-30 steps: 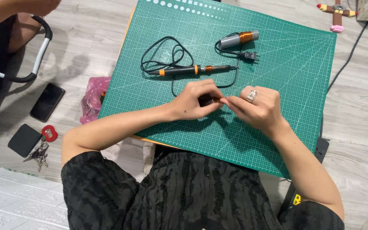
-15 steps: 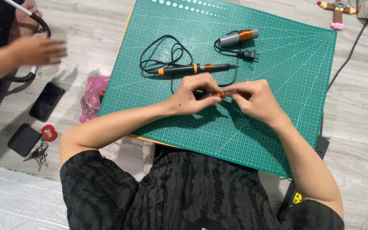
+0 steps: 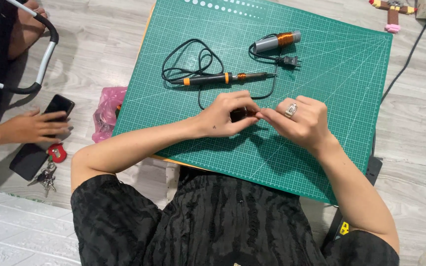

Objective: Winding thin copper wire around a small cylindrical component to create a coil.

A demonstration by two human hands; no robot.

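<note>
Small dark piece (image 3: 240,114), pinched between both hands right about the middle of the green cutting mat (image 3: 321,162). It's mostly covered by fingers so I can't tell what it actually is, just that it's dark and short. Left hand (image 3: 223,116) is curled shut around it from the 9 o'clock side, thumb and fingertips clamped on. Right hand (image 3: 299,120) closes in from 3 o'clock, fingertips meeting the left ones on the same piece, with a ring (image 3: 290,109) on one finger. Both forearms rest across the near part of the mat, and the person's black textured top fills the 6 o'clock edge of the view.

Just past the hands toward 12 o'clock lies a soldering iron (image 3: 223,78), black and orange, lying sideways with its tip pointing to 3 o'clock. Its black cord (image 3: 193,59) loops off to the 10 o'clock side, and another stretch curves down near the hands. The plug (image 3: 289,61) sits a bit further out, and beyond that, around 1 o'clock, a grey cylinder wound with copper wire (image 3: 277,41).

Off the mat at 9 o'clock, on the wooden floor, there's a pink plastic bag (image 3: 105,113), then another person's hand (image 3: 30,127) touching a black phone (image 3: 57,104), with keys (image 3: 48,175) and a red tag just near it.
</note>
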